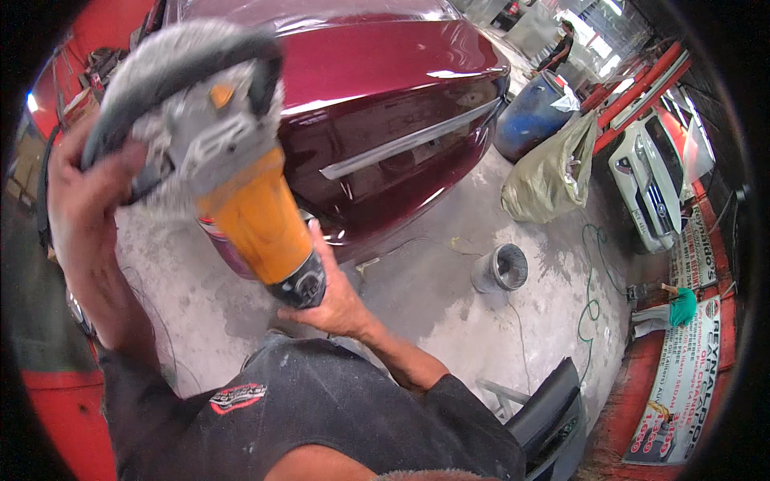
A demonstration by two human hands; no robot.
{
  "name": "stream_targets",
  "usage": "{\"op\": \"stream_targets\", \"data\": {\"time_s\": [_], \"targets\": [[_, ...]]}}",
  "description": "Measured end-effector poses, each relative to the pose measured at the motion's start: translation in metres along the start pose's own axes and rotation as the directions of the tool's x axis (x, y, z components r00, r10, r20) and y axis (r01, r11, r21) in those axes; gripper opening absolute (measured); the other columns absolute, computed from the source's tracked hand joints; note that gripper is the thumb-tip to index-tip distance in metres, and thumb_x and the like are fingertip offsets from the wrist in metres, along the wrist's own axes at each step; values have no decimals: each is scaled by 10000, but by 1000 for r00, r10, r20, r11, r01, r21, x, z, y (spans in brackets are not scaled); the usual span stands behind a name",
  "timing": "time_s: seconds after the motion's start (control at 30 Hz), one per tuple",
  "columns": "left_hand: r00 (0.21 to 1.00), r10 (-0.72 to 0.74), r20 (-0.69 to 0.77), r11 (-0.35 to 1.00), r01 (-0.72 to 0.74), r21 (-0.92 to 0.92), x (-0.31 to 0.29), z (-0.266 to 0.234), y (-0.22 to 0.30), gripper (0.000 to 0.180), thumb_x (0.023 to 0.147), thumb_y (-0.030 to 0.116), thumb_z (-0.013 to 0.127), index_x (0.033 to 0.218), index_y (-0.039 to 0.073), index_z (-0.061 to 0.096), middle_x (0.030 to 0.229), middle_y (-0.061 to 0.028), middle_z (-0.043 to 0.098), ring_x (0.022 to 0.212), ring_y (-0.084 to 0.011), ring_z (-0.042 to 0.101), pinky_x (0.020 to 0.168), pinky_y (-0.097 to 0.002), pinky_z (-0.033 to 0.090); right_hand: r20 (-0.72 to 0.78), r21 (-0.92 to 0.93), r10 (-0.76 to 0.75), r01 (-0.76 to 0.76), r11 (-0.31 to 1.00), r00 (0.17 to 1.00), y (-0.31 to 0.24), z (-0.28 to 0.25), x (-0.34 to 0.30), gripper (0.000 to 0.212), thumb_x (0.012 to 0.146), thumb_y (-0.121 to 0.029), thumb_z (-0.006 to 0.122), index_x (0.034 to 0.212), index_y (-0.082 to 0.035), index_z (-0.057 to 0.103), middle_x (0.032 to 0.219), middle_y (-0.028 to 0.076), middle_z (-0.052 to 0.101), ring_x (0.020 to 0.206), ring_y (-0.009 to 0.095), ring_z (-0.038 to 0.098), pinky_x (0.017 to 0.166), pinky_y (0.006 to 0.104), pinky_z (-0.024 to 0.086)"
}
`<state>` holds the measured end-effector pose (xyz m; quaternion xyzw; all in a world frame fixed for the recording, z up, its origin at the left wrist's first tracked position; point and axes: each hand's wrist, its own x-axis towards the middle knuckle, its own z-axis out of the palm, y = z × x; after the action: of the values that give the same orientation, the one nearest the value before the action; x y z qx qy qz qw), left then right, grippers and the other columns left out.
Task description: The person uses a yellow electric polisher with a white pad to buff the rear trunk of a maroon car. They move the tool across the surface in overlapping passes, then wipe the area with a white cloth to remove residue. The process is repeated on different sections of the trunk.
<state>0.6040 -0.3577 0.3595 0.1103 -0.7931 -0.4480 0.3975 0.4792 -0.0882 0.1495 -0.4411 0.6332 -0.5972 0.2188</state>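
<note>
I hold an orange and grey car polisher [253,212] up in front of me, tilted, with its head toward the upper left. Its pale, fluffy pad [180,40] is partly hidden behind the loop handle and smeared by motion. My left hand [90,180] is wrapped around the black loop handle [188,64]. The black rear end of the machine rests in my right hand [341,303], with the thumb and fingers around it. Beyond it stands a glossy maroon car [377,68]. Where the pad overlaps the car in view, I cannot tell whether they touch.
A grey bin [508,268] stands on the concrete floor. Farther right are a blue drum [525,120], a beige sack [553,180], a white car front panel [648,188] and a green hose [592,309]. A dark car part [553,417] lies nearby. People [682,307] are in the background.
</note>
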Motion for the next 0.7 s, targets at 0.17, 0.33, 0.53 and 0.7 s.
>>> {"op": "stream_targets", "data": {"time_s": [0.17,0.33,0.53,0.7], "targets": [[941,336,43,939,-338,60,24,67,79,370,745,227,859,1047,48,741,764,15,668,617,-66,548,569,-254,417,-210,-323,-250,175,930,945,-52,-60,-6,1202,629,-318,989,1537,-1,268,1430,174,477,1342,295,494,1117,436,412],[883,465,-65,865,-469,-177,40,173,69,289,713,214,927,919,76,779,719,-20,693,618,-88,572,587,-290,462,-364,16,180,-187,982,914,-92,-140,-65,1014,624,32,857,1482,-14,319,1204,132,612,995,219,668,873,383,571],[897,409,-166,823,-441,-358,52,216,20,290,693,254,936,829,50,781,660,-62,704,568,-112,581,580,-332,493,-313,-135,251,-304,943,916,-105,-160,-71,953,603,-18,801,1445,-8,357,1148,103,608,930,202,651,871,358,549],[943,299,148,927,-250,-281,99,209,-24,259,916,184,760,1109,12,747,905,-73,747,731,-138,652,707,-311,542,-306,-272,225,-311,911,925,-88,-153,-30,1019,630,-88,878,1492,-23,337,1310,127,577,1233,251,582,1056,402,471]]}}
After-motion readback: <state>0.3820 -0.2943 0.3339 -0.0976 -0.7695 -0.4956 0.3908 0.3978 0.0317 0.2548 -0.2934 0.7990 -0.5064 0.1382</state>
